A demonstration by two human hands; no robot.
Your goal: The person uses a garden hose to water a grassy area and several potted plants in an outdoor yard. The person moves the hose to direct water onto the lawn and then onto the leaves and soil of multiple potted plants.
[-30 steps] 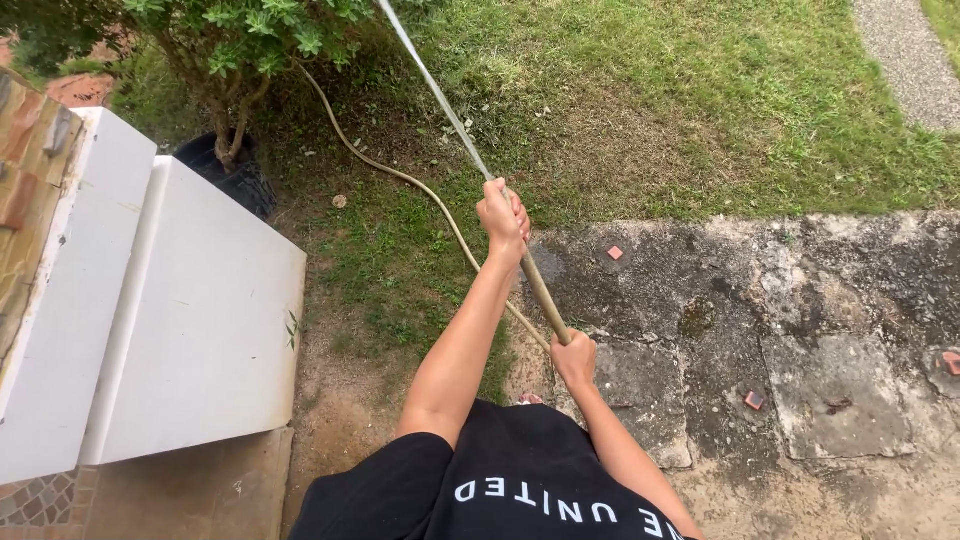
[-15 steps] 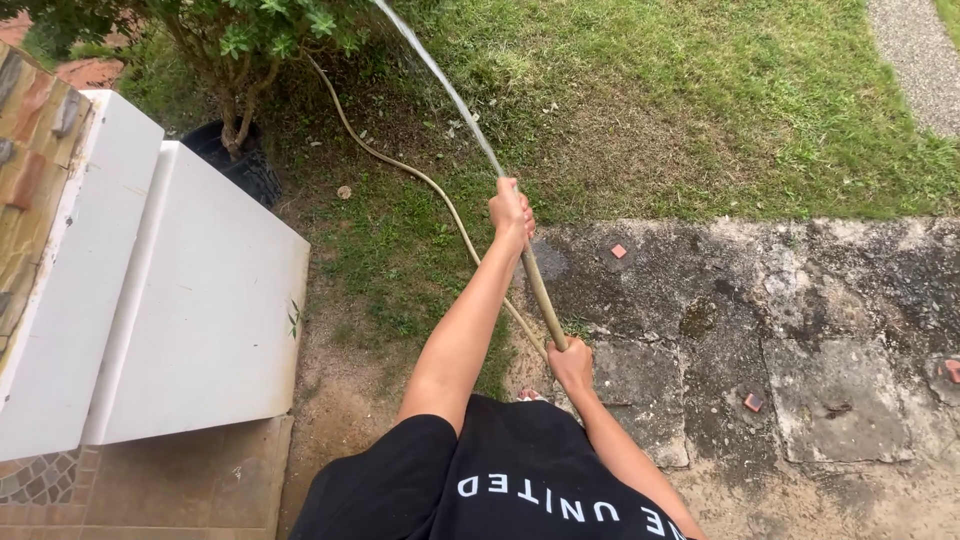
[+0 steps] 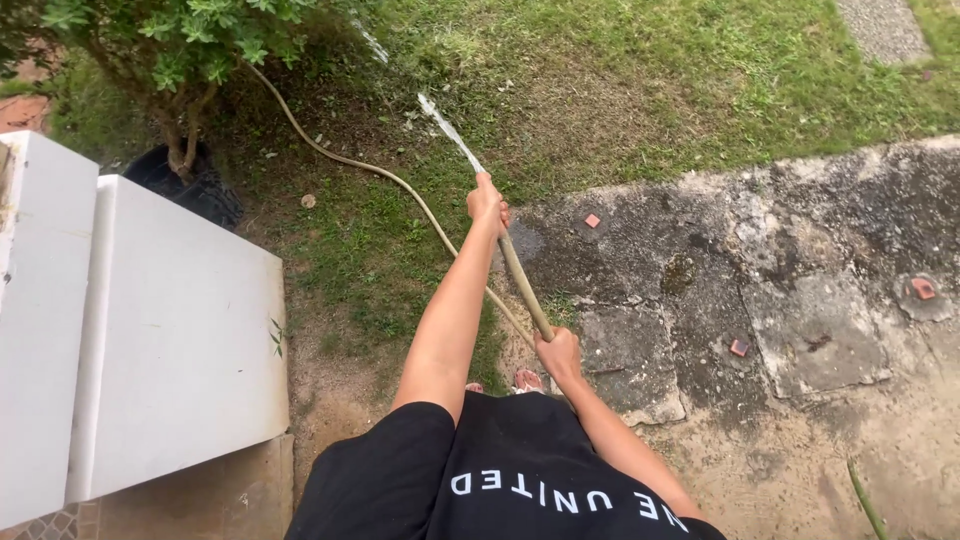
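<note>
**Hose swings lower, spray now over the lawn**

Compared with half a second ago, the hose (image 3: 523, 283) points lower and more to the left, and its water jet (image 3: 448, 128) now shows as a short white streak above the grass (image 3: 600, 90) rather than a long line running out of the top edge. The white box (image 3: 170, 330) sits further left in view, and the small tree (image 3: 180, 60) shows more foliage.

The nozzle end is hidden inside the left hand (image 3: 487, 200), so its shape cannot be made out. The person's feet are mostly covered by the black shirt (image 3: 500, 470); only a bit of sandal shows. The far run of hose vanishes behind the tree.

The left hand's fingers are wrapped tight around the hose's front end, arm stretched out. The right hand (image 3: 558, 352) is clenched around the hose lower down, close to the body. The hose runs straight between the two hands, above the edge of the stained concrete slab (image 3: 780, 300).
</note>
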